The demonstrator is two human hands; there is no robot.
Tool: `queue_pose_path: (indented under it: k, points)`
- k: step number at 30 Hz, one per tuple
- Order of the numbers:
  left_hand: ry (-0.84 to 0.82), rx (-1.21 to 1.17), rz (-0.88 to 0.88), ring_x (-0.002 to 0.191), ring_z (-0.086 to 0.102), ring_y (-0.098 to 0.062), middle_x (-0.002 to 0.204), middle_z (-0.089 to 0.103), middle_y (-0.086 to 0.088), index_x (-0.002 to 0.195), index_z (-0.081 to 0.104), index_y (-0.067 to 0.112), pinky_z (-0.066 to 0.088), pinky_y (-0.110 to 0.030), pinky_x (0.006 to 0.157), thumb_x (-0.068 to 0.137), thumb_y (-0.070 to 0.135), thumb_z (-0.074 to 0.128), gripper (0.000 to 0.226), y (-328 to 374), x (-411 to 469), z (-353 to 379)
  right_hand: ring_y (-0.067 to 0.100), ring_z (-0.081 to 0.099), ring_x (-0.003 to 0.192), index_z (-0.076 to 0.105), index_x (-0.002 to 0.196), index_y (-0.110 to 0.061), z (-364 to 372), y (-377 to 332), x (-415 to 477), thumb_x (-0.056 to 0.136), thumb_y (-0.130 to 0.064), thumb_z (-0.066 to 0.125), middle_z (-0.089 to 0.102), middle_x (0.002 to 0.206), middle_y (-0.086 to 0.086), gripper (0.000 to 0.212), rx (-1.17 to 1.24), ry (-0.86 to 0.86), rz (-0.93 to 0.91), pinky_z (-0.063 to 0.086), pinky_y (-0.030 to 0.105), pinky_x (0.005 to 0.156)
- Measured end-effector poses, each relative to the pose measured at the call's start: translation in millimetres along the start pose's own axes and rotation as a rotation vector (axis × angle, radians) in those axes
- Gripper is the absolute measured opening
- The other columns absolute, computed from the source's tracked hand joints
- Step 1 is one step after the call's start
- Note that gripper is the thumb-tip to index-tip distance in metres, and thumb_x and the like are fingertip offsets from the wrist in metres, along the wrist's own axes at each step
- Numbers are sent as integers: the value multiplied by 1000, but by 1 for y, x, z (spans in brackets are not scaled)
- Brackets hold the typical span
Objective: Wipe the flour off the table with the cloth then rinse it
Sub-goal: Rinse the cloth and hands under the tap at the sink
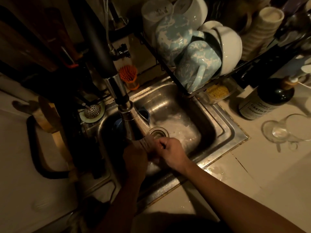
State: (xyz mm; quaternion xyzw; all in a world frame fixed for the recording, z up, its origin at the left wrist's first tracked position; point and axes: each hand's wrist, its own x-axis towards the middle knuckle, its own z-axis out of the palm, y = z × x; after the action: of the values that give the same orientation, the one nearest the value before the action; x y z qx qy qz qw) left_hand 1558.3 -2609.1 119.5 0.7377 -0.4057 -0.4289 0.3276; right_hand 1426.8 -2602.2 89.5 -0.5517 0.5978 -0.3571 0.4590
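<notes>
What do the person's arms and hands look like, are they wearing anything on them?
Both arms are bare: the left forearm and right forearm show no sleeves as far up as the picture reaches. The left hand and right hand wear no gloves. No watch, bracelet or ring shows, though the light is dim.

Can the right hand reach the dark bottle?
Probably yes. The right hand is at the sink, and the bottle stands on the counter beside it, nothing between; the glass lies aside.
</notes>
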Motion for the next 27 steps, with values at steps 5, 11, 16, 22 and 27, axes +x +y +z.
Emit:
queue_pose_path:
  k: [5, 11, 16, 22, 27]
  points:
    - [-195, -244, -57, 81, 71, -26, 94, 72, -13, 110, 65, -2, 60, -33, 69, 81, 16, 75, 35, 9, -1, 1, -2, 61, 68, 74, 87, -22, -5, -2, -1, 96, -22, 65, 68, 72, -12, 14, -10, 2, -52, 42, 18, 64]
    - [-74, -435, -123, 92, 67, -47, 100, 69, -29, 97, 71, 2, 55, -58, 77, 86, 4, 64, 13, -4, 8, 0, 9, 66, 101, 68, 115, -31, 0, 3, -3, 98, -24, 59, 71, 111, -6, 21, 264, -40, 102, 51, 30, 91]
    - [-244, -501, -112, 78, 68, -35, 97, 68, -31, 104, 65, -11, 57, -41, 67, 68, -8, 69, 36, 6, 3, -8, 16, 65, 86, 70, 115, -19, -8, 4, -11, 98, -36, 61, 70, 96, 5, 26, 529, -147, 281, 51, 29, 79]
    - [-107, -293, -37, 91, 70, -37, 99, 74, -16, 102, 72, 4, 58, -51, 79, 85, -5, 61, 22, -15, 11, -7, 5, 59, 68, 75, 100, -28, 2, -8, -10, 99, -15, 58, 66, 74, -14, 21, 469, -35, 138, 44, 22, 64]
    - [-20, 35, 75, 89, 71, -20, 95, 74, -1, 105, 71, 14, 59, -44, 78, 84, 31, 66, 28, -25, 11, 3, -5, 61, 71, 72, 90, -32, -5, -5, -4, 94, -6, 59, 66, 72, -23, 29, 117, 19, 38, 45, 17, 69]
